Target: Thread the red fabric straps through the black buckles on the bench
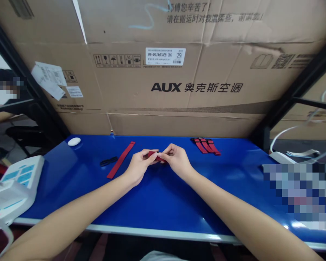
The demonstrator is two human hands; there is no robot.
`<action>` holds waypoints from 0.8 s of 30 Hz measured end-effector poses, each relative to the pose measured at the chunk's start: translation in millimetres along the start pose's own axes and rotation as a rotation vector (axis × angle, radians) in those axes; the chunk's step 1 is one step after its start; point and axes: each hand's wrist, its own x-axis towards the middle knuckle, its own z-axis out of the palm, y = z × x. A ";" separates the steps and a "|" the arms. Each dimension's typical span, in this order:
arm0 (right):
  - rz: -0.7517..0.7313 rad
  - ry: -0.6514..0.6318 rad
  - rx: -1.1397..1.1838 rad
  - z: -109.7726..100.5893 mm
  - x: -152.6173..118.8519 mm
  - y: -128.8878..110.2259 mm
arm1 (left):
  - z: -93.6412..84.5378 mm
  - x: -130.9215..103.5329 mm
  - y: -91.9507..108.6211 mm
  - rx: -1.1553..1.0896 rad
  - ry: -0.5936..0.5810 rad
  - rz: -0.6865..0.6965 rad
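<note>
Above the middle of the blue table, my left hand [139, 164] and my right hand [177, 159] meet, both pinching a short piece of red webbing strap [160, 158]. Fingers cover much of it, and a small dark part beside the strap is too hidden to name. Left of my left hand lies a flat red strap [121, 159], set at a slant. Next to that strap rests a black plastic buckle [108, 161] with openings in it. Beyond my right hand, several red straps with black buckles [206, 145] lie side by side near the back edge.
The blue table [163, 203] ends at a large cardboard panel [125, 90] behind. A white round object [74, 141] sits at the back left. A white device [29, 177] stands at the left edge. Past the frame, a person [9, 85] is at the left.
</note>
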 end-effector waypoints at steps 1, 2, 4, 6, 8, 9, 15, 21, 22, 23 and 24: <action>-0.003 0.006 0.003 -0.7 0.1 0.2 | -0.8 -0.3 -0.7 0.005 -0.007 0.001; -0.005 0.004 0.003 -1.2 0.1 0.4 | -1.7 -0.4 -1.6 0.013 -0.010 0.001; -0.004 -0.010 0.006 -1.5 -0.1 1.5 | -3.4 -0.3 -3.5 0.031 -0.007 0.005; 0.005 -0.031 0.024 -1.1 -0.5 3.2 | -4.8 0.3 -5.0 0.053 0.001 0.015; 0.015 -0.054 0.043 -0.5 -0.6 5.2 | -5.5 1.0 -5.8 0.071 0.007 0.021; 0.016 -0.065 0.046 -0.4 -0.5 5.9 | -5.8 1.4 -5.9 0.076 0.011 0.024; -0.163 -0.124 -0.117 -4.5 0.0 2.4 | -6.2 3.3 -2.6 0.116 0.086 0.081; -0.145 -0.091 -0.122 -4.1 -2.7 0.5 | -4.9 1.9 -3.8 0.198 0.097 0.115; -0.133 -0.085 -0.119 -3.3 -3.0 0.9 | -4.8 1.8 -5.0 0.202 0.094 0.114; -0.118 -0.080 -0.118 -2.3 -3.2 1.4 | -4.9 1.7 -6.4 0.206 0.092 0.116; -0.100 -0.074 -0.116 -1.4 -3.3 1.8 | -5.1 1.8 -7.8 0.211 0.092 0.118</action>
